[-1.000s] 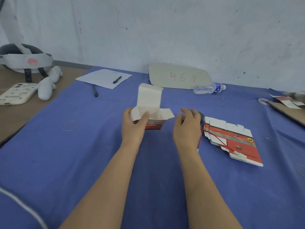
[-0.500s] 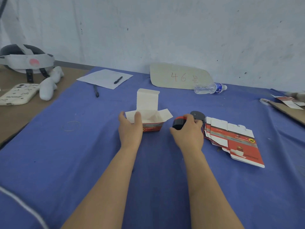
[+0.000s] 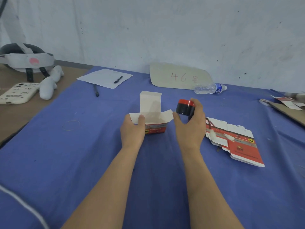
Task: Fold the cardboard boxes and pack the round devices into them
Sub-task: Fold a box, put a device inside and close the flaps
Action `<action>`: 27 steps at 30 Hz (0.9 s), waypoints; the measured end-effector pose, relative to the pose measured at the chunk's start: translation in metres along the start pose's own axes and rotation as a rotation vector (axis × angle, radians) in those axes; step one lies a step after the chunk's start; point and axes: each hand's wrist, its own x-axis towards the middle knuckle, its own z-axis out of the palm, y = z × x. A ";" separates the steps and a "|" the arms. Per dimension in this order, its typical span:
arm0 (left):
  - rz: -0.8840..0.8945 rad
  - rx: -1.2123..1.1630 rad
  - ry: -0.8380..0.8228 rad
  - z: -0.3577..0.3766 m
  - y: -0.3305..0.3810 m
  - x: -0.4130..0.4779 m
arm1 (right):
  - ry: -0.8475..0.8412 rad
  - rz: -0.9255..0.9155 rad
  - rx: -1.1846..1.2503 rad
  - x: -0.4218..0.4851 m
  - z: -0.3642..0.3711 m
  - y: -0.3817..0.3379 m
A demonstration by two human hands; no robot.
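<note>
A small red and white cardboard box (image 3: 155, 119) stands on the blue cloth with its lid and side flaps open upward. My left hand (image 3: 133, 129) grips its left side, thumb inside over the front wall. My right hand (image 3: 189, 126) holds a round black device with a red top (image 3: 184, 108) in the air just right of the box, slightly above its opening. A stack of flat unfolded boxes (image 3: 234, 141) lies to the right of my right hand.
Blue cloth (image 3: 82, 154) covers the table. A water bottle (image 3: 209, 88) and a cardboard sign (image 3: 178, 76) lie at the back. Paper with a pen (image 3: 105, 77) sits back left, a second pen (image 3: 96, 90) and a rubber band (image 3: 71, 125) nearer. Phone and headset lie far left.
My right hand picked up the round device from beside the flat boxes and lifted it up toward the open box. The left hand shifted its hold on the box's left side.
</note>
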 end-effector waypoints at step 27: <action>0.017 0.132 -0.070 0.005 0.003 -0.006 | -0.305 -0.143 -0.334 -0.027 0.028 -0.007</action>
